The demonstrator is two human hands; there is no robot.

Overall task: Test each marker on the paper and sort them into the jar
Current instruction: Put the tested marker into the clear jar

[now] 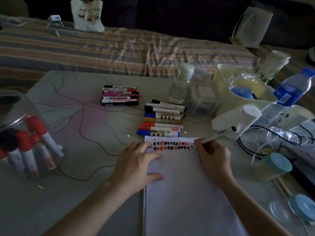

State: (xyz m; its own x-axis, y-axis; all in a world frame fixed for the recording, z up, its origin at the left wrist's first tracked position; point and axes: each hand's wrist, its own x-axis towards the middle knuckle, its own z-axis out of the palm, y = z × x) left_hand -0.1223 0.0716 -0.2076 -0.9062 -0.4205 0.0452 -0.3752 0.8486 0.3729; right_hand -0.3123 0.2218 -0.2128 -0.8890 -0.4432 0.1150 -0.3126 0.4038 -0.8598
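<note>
Right hand is wrapped around a white-barrelled marker at the white paper sheet, which is pinned flat by the left hand with fingers spread.

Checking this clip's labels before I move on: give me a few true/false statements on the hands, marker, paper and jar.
1. The right hand holds a marker with its tip on the paper. True.
2. The left hand grips a marker. False: it lies flat on the paper's left edge and holds nothing.
3. The jar is empty. False: it holds several markers, mostly red-capped.
4. Two rows of test marks run along the paper's top. True.
5. Two groups of markers lie on the table beyond the paper. True.
</note>
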